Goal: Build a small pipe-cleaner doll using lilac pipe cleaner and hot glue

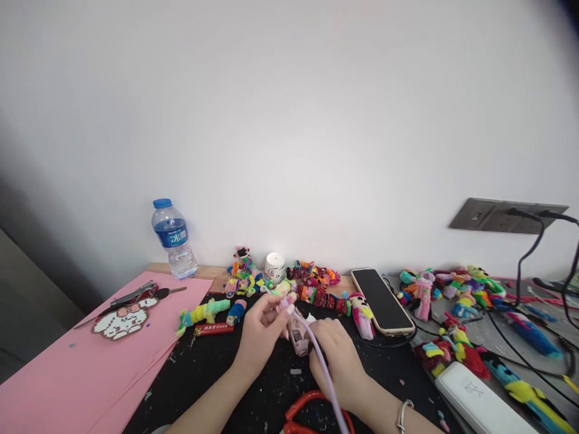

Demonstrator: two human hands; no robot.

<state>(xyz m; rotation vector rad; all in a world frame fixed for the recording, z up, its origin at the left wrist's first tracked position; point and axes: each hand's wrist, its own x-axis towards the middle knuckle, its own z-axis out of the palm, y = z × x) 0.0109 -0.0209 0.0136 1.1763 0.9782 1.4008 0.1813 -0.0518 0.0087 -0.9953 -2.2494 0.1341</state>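
- Your left hand (261, 328) is pinching the upper end of a lilac fuzzy pipe-cleaner stem (316, 355) between its fingertips.
- Your right hand (337, 355) is closing around a small pale-pink wrapped figure (299, 339), just above the black-topped bench (217, 374).
- The stem is running down across your right hand.
- A red-handled tool (312, 413) is lying beside your right wrist.

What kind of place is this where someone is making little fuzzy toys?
Probably a home craft desk. Piles of colourful fuzzy pipe-cleaner figures lie on the black table top, a pink paper sheet covers its left part, and both hands work a lilac pipe cleaner beside a wall socket.
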